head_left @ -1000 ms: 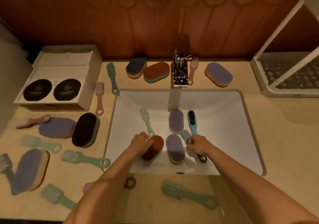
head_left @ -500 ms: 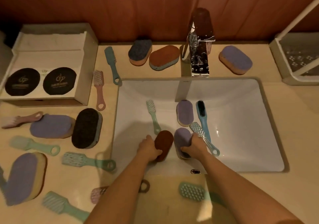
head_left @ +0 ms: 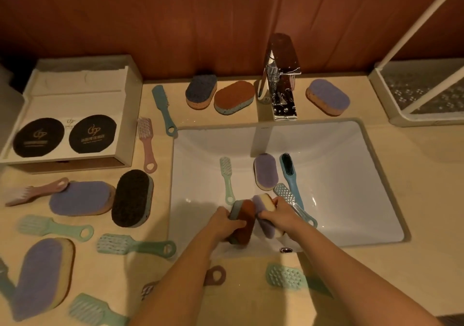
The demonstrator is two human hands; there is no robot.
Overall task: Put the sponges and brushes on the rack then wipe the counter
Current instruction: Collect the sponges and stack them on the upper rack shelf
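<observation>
- Head view: the left hand (head_left: 223, 221) is curled round a brown sponge (head_left: 244, 222), held on edge low over the near part of the white sink (head_left: 351, 187)
- The right hand (head_left: 281, 215) grips a purple sponge with a yellow base (head_left: 265, 201), also tipped on edge; the two sponges touch side by side
- Whether either one rests on the basin floor is hard to tell, since the hands cover their lower ends
- Further back in the basin lie a mint brush (head_left: 227, 175), a second purple sponge (head_left: 265, 171) and a blue brush with dark bristles (head_left: 288, 172); a pale brush (head_left: 288, 197) lies just beside the right hand
- Behind the sink, left of the chrome faucet (head_left: 281, 79), a dark blue sponge (head_left: 200, 91) touches a rust sponge (head_left: 234, 97); a lilac sponge (head_left: 327, 96) sits right of the faucet
- The white rack (head_left: 421, 92) stands at the far right of the counter (head_left: 426, 200), well apart from both hands
- On the left stretch of counter lie a black sponge (head_left: 132, 197), more purple sponges and mint and pink brushes, near an open white box (head_left: 75, 105)
</observation>
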